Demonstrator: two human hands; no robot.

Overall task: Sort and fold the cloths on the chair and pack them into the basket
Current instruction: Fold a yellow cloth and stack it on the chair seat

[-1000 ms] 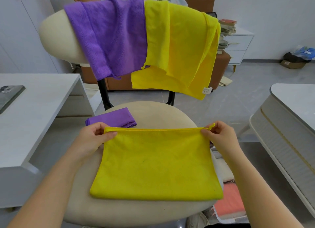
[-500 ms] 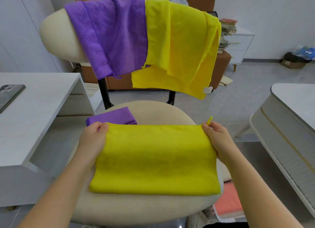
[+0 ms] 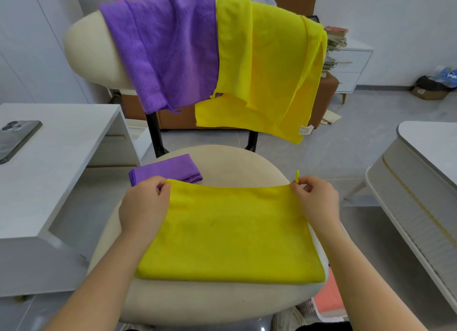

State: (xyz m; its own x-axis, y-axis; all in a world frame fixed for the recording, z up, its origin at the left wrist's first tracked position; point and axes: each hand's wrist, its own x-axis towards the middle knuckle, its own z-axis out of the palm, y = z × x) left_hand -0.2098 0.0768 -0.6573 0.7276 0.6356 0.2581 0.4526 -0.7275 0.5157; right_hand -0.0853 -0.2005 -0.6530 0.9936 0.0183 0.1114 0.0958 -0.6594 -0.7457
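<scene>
Two hands, as I see them, pinch the yellow microfibre cloth [image 3: 230, 234], folded flat on the cream round chair seat [image 3: 230, 165]. My left hand [image 3: 144, 204] has its fingers [image 3: 162, 189] on the far-left corner and my right hand [image 3: 316, 199] on the far-right corner. A small folded purple cloth [image 3: 165, 168] lies just beyond on the left.

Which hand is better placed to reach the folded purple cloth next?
Probably left: the left hand pinches the yellow cloth beside the folded purple cloth; the right hand holds the opposite corner.
</scene>
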